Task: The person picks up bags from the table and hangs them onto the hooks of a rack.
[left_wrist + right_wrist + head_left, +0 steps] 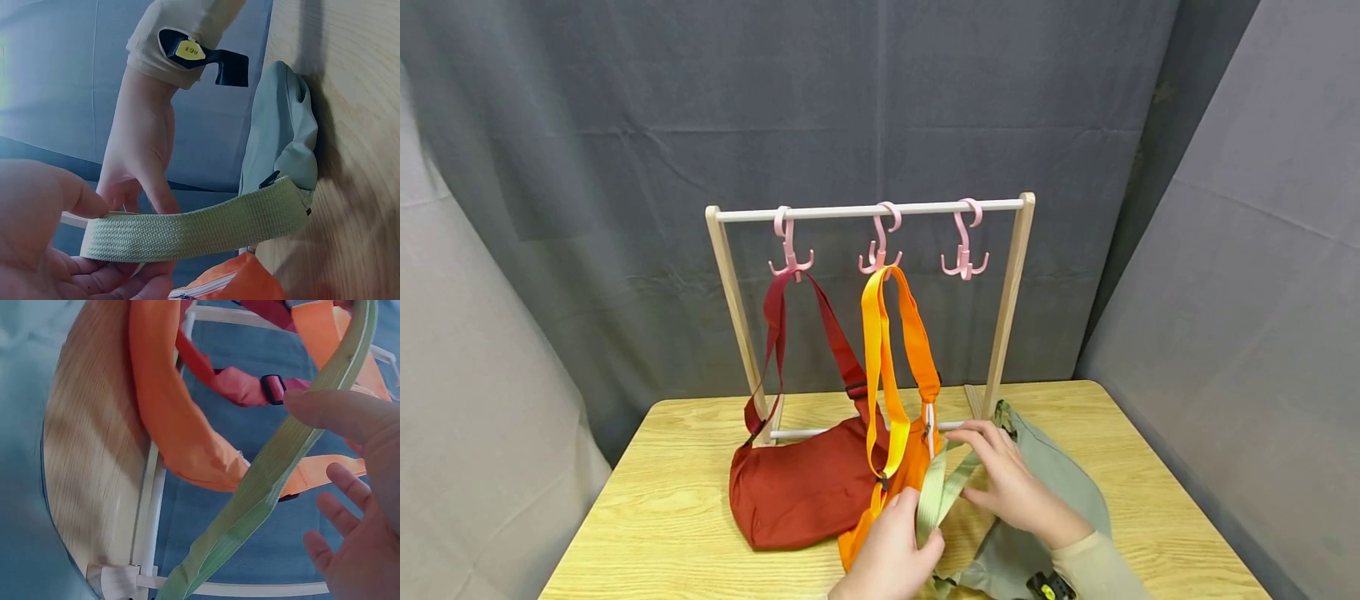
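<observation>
A sage-green bag (1063,479) lies on the table at the right, its webbing strap (934,498) raised in a loop. My left hand (891,546) pinches this strap between thumb and fingers, as the left wrist view shows with the strap (187,234) running back to the bag. Around the strap's other side, my right hand (384,487) has its thumb at the webbing and its fingers spread apart from it. An orange bag (917,454) hangs just behind my hands, its strap over the middle pink hook (880,250). The right-hand pink hook (964,250) carries nothing.
A small rack with a white top bar (835,212) and wooden side posts (1011,300) stands at the back of the wooden table (647,500). A dark red bag (812,492) hangs from the left pink hook (790,250), resting on the tabletop. Grey curtains surround the table.
</observation>
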A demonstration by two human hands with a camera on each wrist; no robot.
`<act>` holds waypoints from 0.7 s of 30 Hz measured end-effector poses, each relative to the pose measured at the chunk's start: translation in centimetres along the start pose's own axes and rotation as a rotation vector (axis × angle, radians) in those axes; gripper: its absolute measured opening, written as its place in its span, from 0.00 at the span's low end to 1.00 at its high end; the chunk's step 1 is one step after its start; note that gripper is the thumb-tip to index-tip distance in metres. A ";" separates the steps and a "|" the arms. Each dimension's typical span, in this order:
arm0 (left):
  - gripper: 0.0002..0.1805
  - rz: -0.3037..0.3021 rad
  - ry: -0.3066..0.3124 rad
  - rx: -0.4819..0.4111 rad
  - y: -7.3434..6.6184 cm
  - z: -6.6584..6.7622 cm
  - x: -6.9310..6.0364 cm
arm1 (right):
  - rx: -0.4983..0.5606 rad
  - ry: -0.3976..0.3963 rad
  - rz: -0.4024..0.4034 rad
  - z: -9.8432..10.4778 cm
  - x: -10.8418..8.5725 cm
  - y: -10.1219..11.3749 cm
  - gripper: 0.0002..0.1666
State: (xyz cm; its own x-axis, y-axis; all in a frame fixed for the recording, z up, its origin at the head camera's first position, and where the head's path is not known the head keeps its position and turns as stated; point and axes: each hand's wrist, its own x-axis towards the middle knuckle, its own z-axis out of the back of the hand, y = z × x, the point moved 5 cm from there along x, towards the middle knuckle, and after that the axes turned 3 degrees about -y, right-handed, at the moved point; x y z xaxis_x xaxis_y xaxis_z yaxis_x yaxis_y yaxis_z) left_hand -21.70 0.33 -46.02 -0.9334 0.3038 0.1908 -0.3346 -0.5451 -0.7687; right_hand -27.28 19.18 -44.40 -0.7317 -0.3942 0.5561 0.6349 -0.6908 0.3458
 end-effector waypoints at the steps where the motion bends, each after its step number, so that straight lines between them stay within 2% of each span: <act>1: 0.18 -0.010 -0.009 0.024 -0.1 0.1 0.0 | -0.006 0.012 -0.001 -0.1 0.1 -0.2 0.52; 7: 0.15 -0.054 -0.032 0.092 -0.4 0.4 0.1 | -0.019 0.085 0.002 -0.5 0.9 -1.3 0.51; 14: 0.15 -0.076 -0.007 0.097 -0.7 0.7 0.3 | -0.027 0.164 0.018 -1.0 1.7 -2.5 0.46; 18: 0.15 -0.088 -0.010 0.092 -0.8 0.8 0.2 | -0.018 0.179 0.020 -1.3 1.9 -3.0 0.41; 21: 0.15 -0.083 -0.013 0.086 -0.8 0.9 0.1 | -0.017 0.157 0.028 -1.4 2.1 -3.3 0.33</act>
State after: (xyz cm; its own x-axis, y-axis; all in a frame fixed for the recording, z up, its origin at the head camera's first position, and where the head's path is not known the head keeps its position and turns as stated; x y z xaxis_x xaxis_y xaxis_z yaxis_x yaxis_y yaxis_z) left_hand -21.66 0.11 -44.82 -0.9036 0.3404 0.2600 -0.4199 -0.5841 -0.6946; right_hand -31.26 19.79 -45.50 -0.7445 -0.5023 0.4397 0.6521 -0.6881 0.3181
